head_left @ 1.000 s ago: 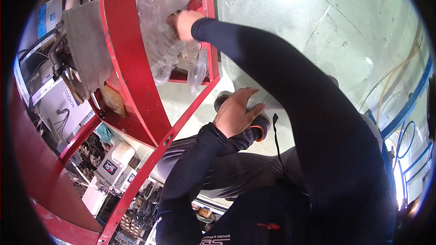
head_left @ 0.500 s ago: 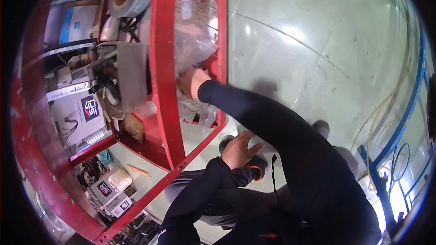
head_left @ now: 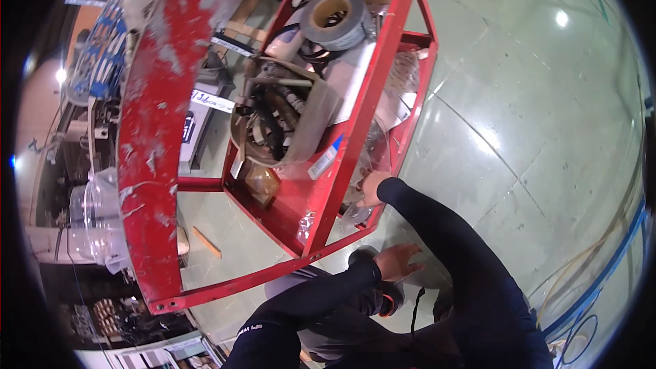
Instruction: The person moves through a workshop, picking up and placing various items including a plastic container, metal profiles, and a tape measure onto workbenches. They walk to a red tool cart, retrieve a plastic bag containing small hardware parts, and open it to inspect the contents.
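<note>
My right hand (head_left: 370,188) reaches into the lower shelf of a red metal trolley (head_left: 360,113). Its fingers are curled among crumpled clear plastic bags (head_left: 374,138), and the fingertips are partly hidden, so what they hold is not plain. Below it, my left hand (head_left: 400,262) hovers over the floor by my shoe, fingers apart and holding nothing. On the trolley's upper shelf stand a grey bin (head_left: 318,119) of tools and a large roll of grey tape (head_left: 335,19). A small blue-and-white packet (head_left: 326,157) lies beside the bin.
The trolley's worn red frame (head_left: 160,130) rises on the left. Clear plastic containers (head_left: 102,222) sit beyond it. A wooden strip (head_left: 207,242) lies on the pale green floor. A blue metal frame (head_left: 601,266) and hoses stand at the right.
My view has swung left, so the trolley appears farther right and its upper shelf shows more. My right hand is lower along the lower shelf. My left hand stays open.
</note>
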A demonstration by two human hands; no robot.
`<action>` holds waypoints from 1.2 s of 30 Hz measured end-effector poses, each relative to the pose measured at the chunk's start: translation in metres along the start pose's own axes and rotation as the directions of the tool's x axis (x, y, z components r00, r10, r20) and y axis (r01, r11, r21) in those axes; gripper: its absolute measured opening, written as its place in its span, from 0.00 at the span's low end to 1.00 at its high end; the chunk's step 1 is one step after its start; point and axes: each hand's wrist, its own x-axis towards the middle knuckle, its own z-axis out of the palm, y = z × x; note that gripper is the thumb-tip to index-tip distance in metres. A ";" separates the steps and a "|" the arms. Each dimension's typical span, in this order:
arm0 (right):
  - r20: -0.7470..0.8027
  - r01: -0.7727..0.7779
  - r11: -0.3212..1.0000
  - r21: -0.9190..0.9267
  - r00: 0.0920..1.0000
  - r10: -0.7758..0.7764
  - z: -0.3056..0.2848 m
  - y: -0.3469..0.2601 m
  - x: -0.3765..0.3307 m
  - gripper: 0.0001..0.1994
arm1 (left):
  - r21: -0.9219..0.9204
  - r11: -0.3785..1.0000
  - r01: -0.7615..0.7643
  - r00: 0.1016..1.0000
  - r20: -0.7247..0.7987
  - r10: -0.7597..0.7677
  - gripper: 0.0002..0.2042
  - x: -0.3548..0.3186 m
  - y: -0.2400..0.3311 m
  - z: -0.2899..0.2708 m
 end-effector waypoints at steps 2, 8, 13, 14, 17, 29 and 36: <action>0.000 -0.043 0.998 0.056 0.999 0.043 -0.004 0.001 0.002 0.26 | 0.061 0.998 -0.004 0.998 0.064 0.000 0.26 -0.001 0.001 0.007; -0.150 -0.178 0.971 0.160 0.968 0.202 -0.025 0.032 0.005 0.15 | 0.089 0.991 -0.096 0.919 0.390 0.054 0.26 -0.023 0.012 0.038; -0.686 -0.236 0.969 0.068 0.695 0.217 -0.024 0.032 -0.019 0.18 | -0.071 0.990 -0.122 0.876 0.461 0.141 0.27 -0.044 0.026 0.059; -0.797 -0.234 0.965 0.122 0.556 0.235 -0.027 0.035 -0.027 0.18 | -0.076 0.984 -0.163 0.900 0.398 0.179 0.28 -0.043 0.021 0.061; -0.780 -0.374 0.798 0.472 0.243 0.576 -0.031 0.089 -0.035 0.19 | -0.013 0.995 -0.101 0.983 0.152 0.101 0.26 -0.007 -0.011 0.059; 0.175 -0.807 0.271 0.525 0.414 0.893 0.030 0.010 -0.258 0.24 | -0.025 0.979 -0.200 0.396 0.912 0.104 0.19 -0.158 0.091 0.149; 0.002 -0.680 0.246 0.690 0.342 0.940 -0.096 -0.221 -0.438 0.17 | -0.030 0.986 -0.164 0.647 0.751 0.131 0.18 -0.272 0.264 0.078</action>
